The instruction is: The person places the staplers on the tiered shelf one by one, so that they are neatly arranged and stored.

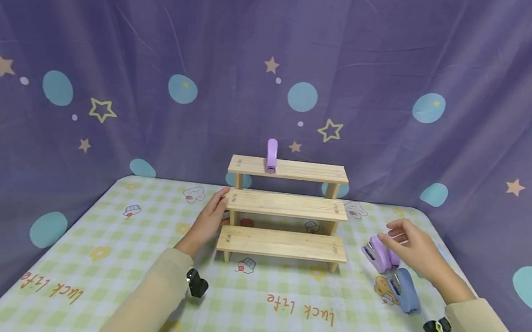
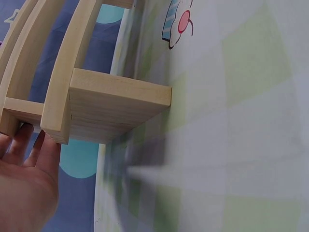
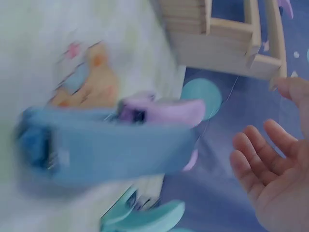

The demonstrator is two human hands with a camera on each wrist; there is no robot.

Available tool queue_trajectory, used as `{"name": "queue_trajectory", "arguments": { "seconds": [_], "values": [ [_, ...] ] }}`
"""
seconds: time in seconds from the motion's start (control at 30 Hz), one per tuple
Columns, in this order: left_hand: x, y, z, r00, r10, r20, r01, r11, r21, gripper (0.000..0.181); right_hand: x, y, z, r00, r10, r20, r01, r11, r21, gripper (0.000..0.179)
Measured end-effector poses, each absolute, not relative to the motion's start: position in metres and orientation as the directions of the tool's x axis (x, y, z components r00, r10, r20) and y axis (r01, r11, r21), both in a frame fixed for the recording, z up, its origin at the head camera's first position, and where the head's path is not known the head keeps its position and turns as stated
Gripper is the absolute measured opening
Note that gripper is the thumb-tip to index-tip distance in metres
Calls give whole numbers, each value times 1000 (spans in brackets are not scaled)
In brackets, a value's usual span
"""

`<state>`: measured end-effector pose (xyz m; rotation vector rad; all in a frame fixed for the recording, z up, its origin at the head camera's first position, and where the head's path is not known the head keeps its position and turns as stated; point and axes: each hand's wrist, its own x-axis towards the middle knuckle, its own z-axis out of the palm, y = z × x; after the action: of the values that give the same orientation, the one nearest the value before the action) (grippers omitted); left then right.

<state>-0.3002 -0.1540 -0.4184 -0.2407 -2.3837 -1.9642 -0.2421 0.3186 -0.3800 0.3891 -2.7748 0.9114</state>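
Observation:
A three-step wooden shelf (image 1: 286,205) stands on the table, with a light purple stapler (image 1: 272,155) upright on its top step. My left hand (image 1: 209,217) holds the left end of the shelf at the middle step, its fingertips against the wood in the left wrist view. To the right of the shelf, my right hand (image 1: 410,246) hovers over a second purple stapler (image 1: 380,255), fingers loosely bent and holding nothing. A blue stapler (image 1: 406,290) lies nearer, below that hand. In the right wrist view, a teal stapler (image 3: 154,217) shows beside the blue one.
The table wears a green-and-white checked cloth (image 1: 138,266) with cartoon prints and lettering. Behind it hangs a purple curtain (image 1: 239,49) with stars and blue spots, which also runs along both sides.

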Motion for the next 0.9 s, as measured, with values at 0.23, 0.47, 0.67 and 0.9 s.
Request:
{"name": "queue_trajectory", "arguments": {
  "seconds": [0.23, 0.47, 0.67, 0.9],
  "values": [
    [-301, -154, -419, -985, 101, 139, 155, 177, 972, 49, -221, 344, -402, -967, -211, 142, -254, 786, -564, 55],
    [-299, -154, -416, -988, 94, 123, 138, 167, 976, 49, -205, 367, -420, -977, -214, -29, -154, 784, -602, 57],
    [-301, -155, -420, -987, 92, 132, 147, 179, 973, 49, -201, 381, -428, -938, -313, -149, -126, 709, -694, 46],
    [-300, -154, -419, -985, 97, 143, 159, 184, 970, 49, -200, 382, -430, -920, -353, -171, -130, 686, -716, 34]
  ]
}}
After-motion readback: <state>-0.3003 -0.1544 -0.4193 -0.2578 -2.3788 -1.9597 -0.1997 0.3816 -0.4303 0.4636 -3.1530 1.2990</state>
